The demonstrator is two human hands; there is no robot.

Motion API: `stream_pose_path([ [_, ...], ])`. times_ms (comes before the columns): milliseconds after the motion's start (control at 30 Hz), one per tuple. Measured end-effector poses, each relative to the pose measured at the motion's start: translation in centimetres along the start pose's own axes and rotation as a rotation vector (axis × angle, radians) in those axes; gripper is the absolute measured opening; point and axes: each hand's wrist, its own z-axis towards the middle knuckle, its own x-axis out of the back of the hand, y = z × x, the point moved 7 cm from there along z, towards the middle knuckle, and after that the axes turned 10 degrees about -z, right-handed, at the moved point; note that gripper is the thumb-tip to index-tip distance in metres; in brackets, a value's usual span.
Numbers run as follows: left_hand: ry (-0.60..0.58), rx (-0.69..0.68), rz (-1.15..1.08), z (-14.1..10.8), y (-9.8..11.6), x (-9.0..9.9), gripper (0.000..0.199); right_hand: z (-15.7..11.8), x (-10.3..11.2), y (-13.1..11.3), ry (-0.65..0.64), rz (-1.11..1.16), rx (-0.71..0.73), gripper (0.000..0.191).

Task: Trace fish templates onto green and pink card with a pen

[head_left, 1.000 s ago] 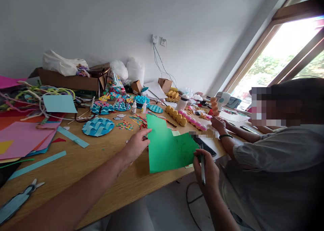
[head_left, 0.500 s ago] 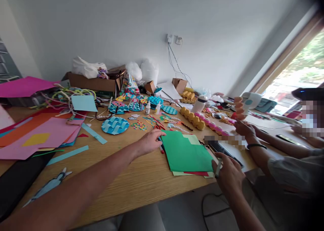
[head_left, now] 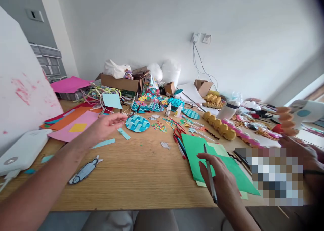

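Pen (head_left: 210,177), slim and clear plastic, was pinched in the right hand (head_left: 223,181) over the stepped green paper sheet (head_left: 194,154) — seemingly already cut; what remained could not be judged. Left of that sheet, the left hand (head_left: 106,127) was held loosely spread, apparently unladen, near a round blue wave-patterned disc (head_left: 137,123).

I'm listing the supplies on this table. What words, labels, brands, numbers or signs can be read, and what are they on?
No words, brands or numbers can be read.
White device: round grey mark, too blurred to make out.
Small white bottles: any print is too small to read.
Pen and green paper: no legible text.
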Motion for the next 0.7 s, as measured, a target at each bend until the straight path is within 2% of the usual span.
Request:
stream_pose_path([
  [133,0.209,-0.012,0.029,-2.2,-0.5,7.0,0.051,0.4,-0.3,-2.5,-0.088,0.066,0.045,0.020],
  [233,0.393,0.107,0.374,-3.0,-2.1,12.4,0.046,0.4,-0.5,-3.5,-0.127,0.125,0.055,0.021],
  [300,0.438,0.208,0.492,-3.1,-3.5,14.9,0.044,0.2,-0.7,-4.1,-0.123,0.163,0.096,0.020],
  [367,0.402,0.277,0.567,-2.7,-4.9,16.2,0.040,-0.1,-1.0,-4.8,-0.115,0.190,0.147,0.018],
  [467,0.335,0.316,0.616,-2.0,-6.6,17.0,0.035,-0.6,-1.5,-5.8,-0.145,0.216,0.204,0.017],
  [600,0.277,0.320,0.600,-0.9,-8.5,17.3,0.028,-1.3,-1.9,-6.5,-0.177,0.258,0.219,0.018],
  [700,0.292,0.275,0.521,-0.2,-9.7,17.5,0.025,-1.7,-2.0,-6.4,-0.179,0.309,0.220,0.018],
])
